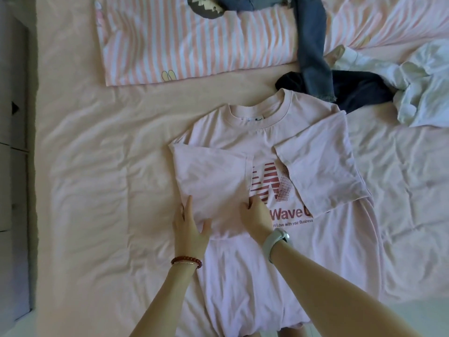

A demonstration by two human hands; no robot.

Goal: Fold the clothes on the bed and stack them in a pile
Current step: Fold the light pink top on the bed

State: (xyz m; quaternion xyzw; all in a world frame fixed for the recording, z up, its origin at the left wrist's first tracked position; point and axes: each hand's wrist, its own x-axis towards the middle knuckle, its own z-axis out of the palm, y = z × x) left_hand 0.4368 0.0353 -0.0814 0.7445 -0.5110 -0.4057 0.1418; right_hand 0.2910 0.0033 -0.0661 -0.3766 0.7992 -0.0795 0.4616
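Observation:
A pale pink T-shirt with a red "Wave" print lies face up on the bed, collar away from me. Its left side and sleeve are folded in over the chest; the right sleeve is folded in too. My left hand lies flat with straight fingers along the folded left edge. My right hand rests on the folded panel beside the print, with its fingertips curled at the flap's edge. Blue jeans, a dark navy garment and a crumpled white garment lie unfolded at the far right.
A pink-and-white striped pillow lies at the head of the bed, with a dark printed item on its top edge. The wrinkled pink sheet covers the bed. A grey cabinet stands along the left bed edge.

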